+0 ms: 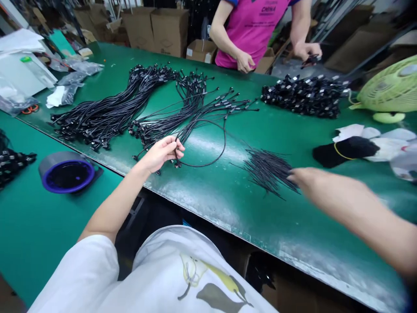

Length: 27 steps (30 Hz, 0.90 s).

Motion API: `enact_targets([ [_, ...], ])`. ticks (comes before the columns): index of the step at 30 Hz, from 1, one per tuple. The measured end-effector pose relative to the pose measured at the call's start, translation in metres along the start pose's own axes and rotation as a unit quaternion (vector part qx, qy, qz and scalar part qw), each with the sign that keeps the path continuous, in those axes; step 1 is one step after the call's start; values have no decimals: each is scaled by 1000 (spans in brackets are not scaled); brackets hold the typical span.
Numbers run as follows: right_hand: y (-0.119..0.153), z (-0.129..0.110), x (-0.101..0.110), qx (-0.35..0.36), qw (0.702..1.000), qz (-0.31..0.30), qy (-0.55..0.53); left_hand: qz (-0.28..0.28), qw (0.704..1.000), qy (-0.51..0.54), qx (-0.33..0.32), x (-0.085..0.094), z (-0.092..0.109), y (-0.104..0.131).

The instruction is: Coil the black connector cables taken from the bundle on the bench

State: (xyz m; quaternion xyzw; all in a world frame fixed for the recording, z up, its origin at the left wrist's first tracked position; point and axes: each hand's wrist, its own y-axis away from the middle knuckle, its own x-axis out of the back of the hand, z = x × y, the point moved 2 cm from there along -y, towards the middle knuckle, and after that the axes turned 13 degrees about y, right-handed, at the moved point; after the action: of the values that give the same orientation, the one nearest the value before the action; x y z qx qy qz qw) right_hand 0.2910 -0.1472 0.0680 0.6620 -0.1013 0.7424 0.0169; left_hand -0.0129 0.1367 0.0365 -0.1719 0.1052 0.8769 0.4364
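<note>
Head view: the left hand (164, 152) is closed, thumb against fingers, on a black cable (225, 139) near its plug end, above the near edge of the green table (202, 195); the cable's free length curves rightward in a loop. The right hand (306, 180) is blurred at the right end of a pile of thin black strips (265, 169); its fingertips appear drawn together, but whether they grip a strip cannot be told. The cable is likely light, flexible and slightly springy; hold it by the jacket just behind the plug, the probable weak point. The strips are likely light, semi-stiff and slippery against one another; pinch a single strip at its end. Beyond the left hand lie a middle cable bundle (169, 119) and a larger left cable bundle (107, 108). Across the table, a co-worker (260, 26) stands behind a heap of black parts (304, 95).
</note>
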Motion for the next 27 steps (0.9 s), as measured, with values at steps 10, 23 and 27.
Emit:
enact_targets([
  [10, -19, -107, 35, 65, 996, 8, 55, -199, 938, -275, 69, -112, -48, 61],
  [23, 16, -23, -41, -48, 997, 54, -28, 55, 953, 280, 99, -31, -8, 71],
  [27, 21, -29, -44, -77, 996, 52, -13, 106, 932, 328, 110, -33, -8, 65],
])
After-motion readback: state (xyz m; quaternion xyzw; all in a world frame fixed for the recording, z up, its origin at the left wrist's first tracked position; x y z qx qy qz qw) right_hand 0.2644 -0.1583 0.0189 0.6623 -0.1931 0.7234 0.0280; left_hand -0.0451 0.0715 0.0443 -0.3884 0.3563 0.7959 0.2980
